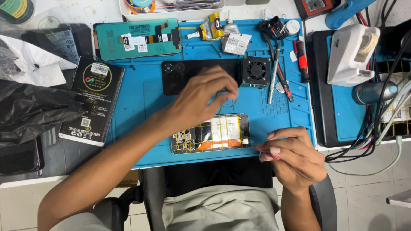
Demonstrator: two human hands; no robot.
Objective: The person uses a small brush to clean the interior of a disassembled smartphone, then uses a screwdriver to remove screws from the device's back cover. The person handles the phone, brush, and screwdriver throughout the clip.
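A person is working over an opened phone lying face-down on a blue mat, its back cover already off and lying just beyond. The left hand is hovering above the mat, fingers pinched round a thin ring. The right hand is closing on something small at the phone's right end; what it is cannot be told. The cover is waiting to be refitted, tweezers lying idle.
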